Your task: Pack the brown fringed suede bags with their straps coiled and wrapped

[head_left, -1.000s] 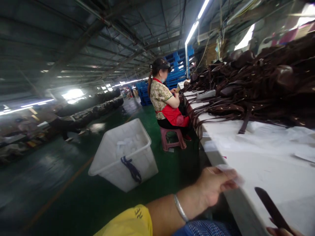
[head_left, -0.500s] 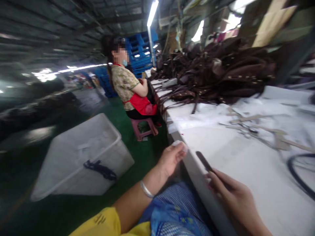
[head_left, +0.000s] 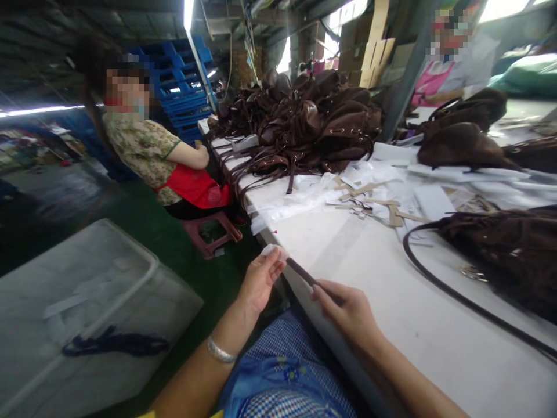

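The left hand, with a silver-coloured bangle at its wrist, pinches a small, thin white slip between thumb and fingers. The right hand's fingers grip a flat, dark brown strap over the near edge of the long white table. Strap end and slip, clearly apart half a second ago, now meet or nearly so; I cannot tell which. The view has swung right, bringing in a dark brown bag and a person in a pink apron.
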The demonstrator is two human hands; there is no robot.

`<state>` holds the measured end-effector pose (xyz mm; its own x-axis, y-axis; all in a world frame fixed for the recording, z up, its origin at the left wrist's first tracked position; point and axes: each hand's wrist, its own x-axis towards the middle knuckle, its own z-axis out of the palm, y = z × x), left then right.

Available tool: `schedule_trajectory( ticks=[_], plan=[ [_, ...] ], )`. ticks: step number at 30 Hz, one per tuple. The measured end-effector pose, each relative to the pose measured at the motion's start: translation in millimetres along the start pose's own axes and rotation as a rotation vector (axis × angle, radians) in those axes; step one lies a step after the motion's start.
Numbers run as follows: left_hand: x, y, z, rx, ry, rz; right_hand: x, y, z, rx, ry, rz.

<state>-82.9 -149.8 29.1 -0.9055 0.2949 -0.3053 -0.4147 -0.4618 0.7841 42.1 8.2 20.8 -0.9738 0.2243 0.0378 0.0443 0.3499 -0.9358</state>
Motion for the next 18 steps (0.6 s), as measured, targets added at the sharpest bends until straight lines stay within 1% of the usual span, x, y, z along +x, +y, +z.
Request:
schedule_trajectory(
  ticks=[6, 11, 14, 18],
  plan=[
    [-4.8, -3.3, 0.6, 0.085, -0.044, 0.072, 0.4, 0.0, -0.1, -0.012, 0.0, 0.005],
    [-13.8, -12.2, 2.1, 0.252, -0.086, 0.138, 0.2, -0.4, -1.0, -0.029, -0.019, -0.013],
    [-23.0, -23.9, 3.7, 0.313, -0.122, 0.111, 0.2, -1.0, -1.7, -0.033, -0.047, -0.027],
    [-34.3, -38.5, 5.6, 0.375, -0.237, 0.059, 1.3, -2.7, -3.9, -0.058, -0.09, -0.029]
  ],
)
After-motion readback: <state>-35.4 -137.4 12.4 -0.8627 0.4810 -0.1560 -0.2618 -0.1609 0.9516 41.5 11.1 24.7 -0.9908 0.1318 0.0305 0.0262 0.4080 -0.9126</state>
